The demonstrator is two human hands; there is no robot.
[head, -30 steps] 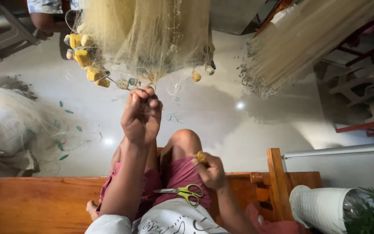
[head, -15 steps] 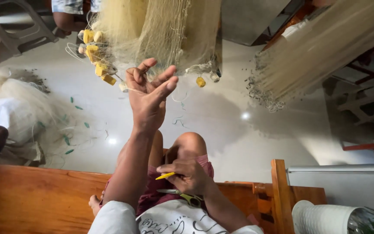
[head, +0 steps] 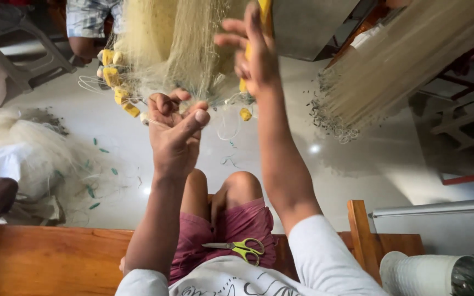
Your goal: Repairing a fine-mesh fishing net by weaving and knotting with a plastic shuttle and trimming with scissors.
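L hand [head: 175, 137]: arm raised straight out from the lap, wrist bent back, fingers pinched thumb to forefinger on a thin line [head: 154, 124] at the lower edge of the hanging net [head: 176, 44]. The line is barely visible against the floor [head: 357, 159].

R hand [head: 250, 52]: arm stretched higher and further out, fingers part spread, wrapped loosely round a yellow needle [head: 264, 19] pushed up into the net. Grip only partly seen; needle top cut off by the frame edge.

Net: pale, fine mesh, bunched, hangs from above centre frame, with yellow floats [head: 115, 82] along its lower left edge. Top out of view. A second pale bundle [head: 407, 60] hangs at right, well apart.

Scissors [head: 240, 248], yellow-green handles, lie on the lap, touching neither hand.

Wooden bench [head: 39, 263] under the person. White pot [head: 418, 274] at lower right, partly cut off. Another person's legs [head: 86, 27] at top left, behind the net, mostly hidden.
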